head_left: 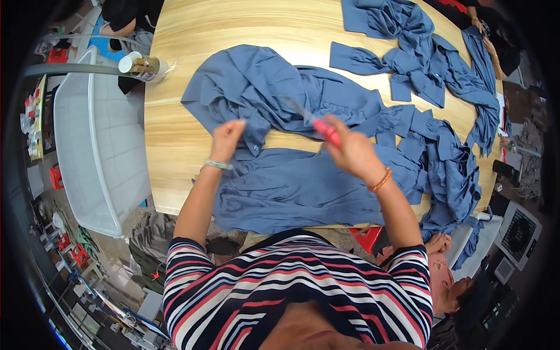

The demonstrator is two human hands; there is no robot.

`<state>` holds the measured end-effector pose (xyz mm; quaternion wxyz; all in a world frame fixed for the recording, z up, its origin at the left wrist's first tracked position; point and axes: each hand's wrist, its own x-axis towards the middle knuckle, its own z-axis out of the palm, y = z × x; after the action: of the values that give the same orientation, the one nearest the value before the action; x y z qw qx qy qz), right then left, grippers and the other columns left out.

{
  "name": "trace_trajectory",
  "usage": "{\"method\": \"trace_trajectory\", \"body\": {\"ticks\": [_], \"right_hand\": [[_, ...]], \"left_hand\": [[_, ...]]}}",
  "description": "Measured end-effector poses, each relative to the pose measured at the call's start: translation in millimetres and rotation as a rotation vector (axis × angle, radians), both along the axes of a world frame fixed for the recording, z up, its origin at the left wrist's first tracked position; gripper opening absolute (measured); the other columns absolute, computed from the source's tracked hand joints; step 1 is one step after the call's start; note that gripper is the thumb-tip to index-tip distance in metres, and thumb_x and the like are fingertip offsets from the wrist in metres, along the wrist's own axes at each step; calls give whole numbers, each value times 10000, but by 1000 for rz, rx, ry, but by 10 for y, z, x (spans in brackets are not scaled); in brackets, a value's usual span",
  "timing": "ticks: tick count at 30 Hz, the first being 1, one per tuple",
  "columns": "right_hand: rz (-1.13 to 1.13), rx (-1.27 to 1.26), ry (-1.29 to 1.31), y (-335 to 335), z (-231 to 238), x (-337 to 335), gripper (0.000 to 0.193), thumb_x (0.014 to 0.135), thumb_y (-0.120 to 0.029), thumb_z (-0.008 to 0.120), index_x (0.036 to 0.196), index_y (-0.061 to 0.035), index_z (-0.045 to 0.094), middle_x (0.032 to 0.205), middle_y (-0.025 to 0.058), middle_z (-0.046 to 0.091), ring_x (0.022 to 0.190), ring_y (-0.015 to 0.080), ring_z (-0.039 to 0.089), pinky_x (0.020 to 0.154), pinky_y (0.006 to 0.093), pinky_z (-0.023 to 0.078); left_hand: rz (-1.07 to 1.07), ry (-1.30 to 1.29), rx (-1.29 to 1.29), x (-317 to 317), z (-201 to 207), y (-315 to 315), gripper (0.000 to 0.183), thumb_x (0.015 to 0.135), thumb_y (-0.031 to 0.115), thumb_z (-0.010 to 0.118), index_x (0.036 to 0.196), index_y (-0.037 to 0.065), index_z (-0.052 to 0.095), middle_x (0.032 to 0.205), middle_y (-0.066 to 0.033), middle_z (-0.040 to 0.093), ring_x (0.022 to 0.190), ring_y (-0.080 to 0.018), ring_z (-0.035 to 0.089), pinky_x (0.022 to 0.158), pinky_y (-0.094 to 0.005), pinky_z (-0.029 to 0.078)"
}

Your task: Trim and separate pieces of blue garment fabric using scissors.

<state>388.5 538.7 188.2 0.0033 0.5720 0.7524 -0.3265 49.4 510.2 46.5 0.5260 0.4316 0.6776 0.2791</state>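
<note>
On the wooden table, a crumpled blue shirt [251, 76] lies bunched in front of me. My left hand [227, 139] is closed, pinching an edge of it beside a buttoned part. In my right hand [356, 153] is a cutting tool with a pinkish-red handle [328, 132] and a thin metal blade, blurred by motion. The blade points up and left over the bunched shirt; whether it touches the cloth I cannot tell. Nearer to me, a second blue garment [297, 186] is spread along the table's front edge, under my forearms.
More blue garments [408, 58] are heaped at the far right, some hanging over the table's [192, 29] right side. A large white bin [105, 146] stands left, a taped jar [143, 67] by the table's edge. One person [449, 274] sits at the lower right; others work at the far corners.
</note>
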Motion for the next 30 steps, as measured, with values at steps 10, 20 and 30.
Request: {"method": "trace_trajectory", "body": {"ticks": [10,20,30], "right_hand": [[-293,134,25,580,-1123,412,758,722,-317,734,1345,-20,421,993,263,646,971,416,606,853,446,484],[-549,128,-244,532,-693,847,405,703,-315,739,909,20,643,859,248,660,848,401,639,756,458,500],[-544,231,-149,789,-1004,715,427,763,-123,579,1189,-157,593,1206,191,570,961,395,618,834,474,505]], "left_hand": [[3,553,643,-809,-69,449,190,782,55,661,969,73,690,971,-143,611,828,-292,604,740,-344,490],[-5,730,661,-816,128,422,340,778,63,647,1116,65,618,1112,-128,578,1041,-350,534,898,-431,429],[-411,962,538,-236,-233,928,546,614,122,731,1135,89,572,1128,-113,590,1156,-306,495,983,-451,373]]}}
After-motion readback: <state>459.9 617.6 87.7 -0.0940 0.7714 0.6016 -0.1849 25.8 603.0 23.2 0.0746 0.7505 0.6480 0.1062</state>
